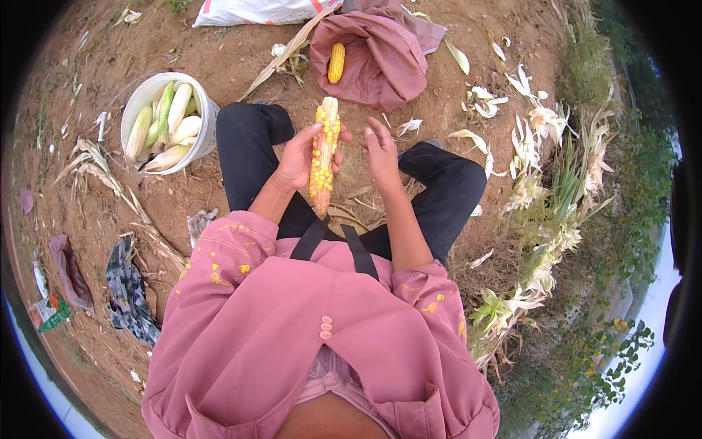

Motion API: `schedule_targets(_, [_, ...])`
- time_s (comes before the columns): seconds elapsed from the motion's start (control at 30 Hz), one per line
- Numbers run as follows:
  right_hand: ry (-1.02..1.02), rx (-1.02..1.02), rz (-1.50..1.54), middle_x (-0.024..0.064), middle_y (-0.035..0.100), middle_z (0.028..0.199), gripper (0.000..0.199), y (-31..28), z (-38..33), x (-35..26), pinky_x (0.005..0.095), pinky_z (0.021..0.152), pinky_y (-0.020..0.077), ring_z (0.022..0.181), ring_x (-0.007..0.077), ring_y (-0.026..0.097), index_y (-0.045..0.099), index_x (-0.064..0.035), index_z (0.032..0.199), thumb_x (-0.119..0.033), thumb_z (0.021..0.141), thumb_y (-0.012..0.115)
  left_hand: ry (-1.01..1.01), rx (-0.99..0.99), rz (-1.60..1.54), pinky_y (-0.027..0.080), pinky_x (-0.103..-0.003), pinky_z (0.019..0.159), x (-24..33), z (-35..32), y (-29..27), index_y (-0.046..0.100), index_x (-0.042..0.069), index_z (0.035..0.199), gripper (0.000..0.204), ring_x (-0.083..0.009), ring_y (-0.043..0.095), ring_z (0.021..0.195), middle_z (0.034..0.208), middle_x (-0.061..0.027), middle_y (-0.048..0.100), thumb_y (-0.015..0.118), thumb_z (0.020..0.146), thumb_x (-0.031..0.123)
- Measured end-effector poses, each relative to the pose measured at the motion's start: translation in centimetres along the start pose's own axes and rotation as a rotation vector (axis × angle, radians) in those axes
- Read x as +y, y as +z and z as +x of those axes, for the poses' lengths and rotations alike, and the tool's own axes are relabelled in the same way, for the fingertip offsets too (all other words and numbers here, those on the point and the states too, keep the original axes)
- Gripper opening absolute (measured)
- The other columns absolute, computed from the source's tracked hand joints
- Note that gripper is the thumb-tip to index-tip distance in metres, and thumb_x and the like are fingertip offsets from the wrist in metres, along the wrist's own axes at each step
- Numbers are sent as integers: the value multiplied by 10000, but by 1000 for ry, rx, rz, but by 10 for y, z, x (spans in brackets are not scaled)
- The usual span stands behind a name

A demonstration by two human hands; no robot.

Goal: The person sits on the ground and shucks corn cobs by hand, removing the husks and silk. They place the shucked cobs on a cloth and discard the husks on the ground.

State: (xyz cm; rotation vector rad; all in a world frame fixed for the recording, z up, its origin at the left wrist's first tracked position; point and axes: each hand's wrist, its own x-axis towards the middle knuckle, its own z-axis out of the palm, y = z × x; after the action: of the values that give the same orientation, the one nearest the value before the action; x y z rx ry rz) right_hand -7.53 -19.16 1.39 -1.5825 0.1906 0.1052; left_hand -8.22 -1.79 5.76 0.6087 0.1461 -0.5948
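My left hand (295, 162) is closed around a corn cob (322, 157), held upright between my knees. Yellow kernels sit in scattered patches on the cob, and pale bare core shows along its middle and at both ends. To the right of the cob and apart from it is my right hand (382, 157), raised with its fingers loosely bent and nothing visible in them. Beyond my hands lies an open reddish-brown sack (395, 69), with a full yellow ear of corn (336, 63) at its mouth.
A white bucket (208, 135) of corn ears in husk stands left of my knee. A white sack (256, 11) lies at the far edge. Dry husks (545, 121) and green plants (578, 183) line the right side. Camouflage cloth (128, 285) lies on the soil at left.
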Motion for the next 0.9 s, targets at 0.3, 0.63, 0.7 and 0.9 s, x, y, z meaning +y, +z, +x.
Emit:
schedule_targets(0.3, [116,-422,175,64,582,1002,374,14,14,-43,234,738,419,853,105,521,502,3,1200,-208,892,492,-32,-53,14,517,-292,561,-1,-1,0,454,-10,1161,467,-201,592,673,973,-161,569,345,908,367])
schedule_targets(0.63, [105,-66,3,31,624,816,228,3,6,-33,215,691,424,746,70,537,637,18,947,-176,828,622,14,14,61,504,-263,528,-3,0,-6,452,11,1129,404,-191,588,636,951,-173,577,359,926,347])
schedule_targets(0.7, [129,33,-91,56,641,875,234,-8,8,-19,223,698,435,766,85,558,650,20,927,-188,825,618,35,32,51,500,-264,523,-2,1,-6,447,14,1129,398,-188,579,624,954,-179,576,356,927,345])
schedule_targets(0.9, [182,-2,-58,148,605,1053,425,-11,2,18,271,835,439,959,162,574,576,61,1071,-302,851,583,31,29,40,499,-268,522,-1,3,-3,439,20,1144,396,-186,569,616,987,-193,575,357,927,340])
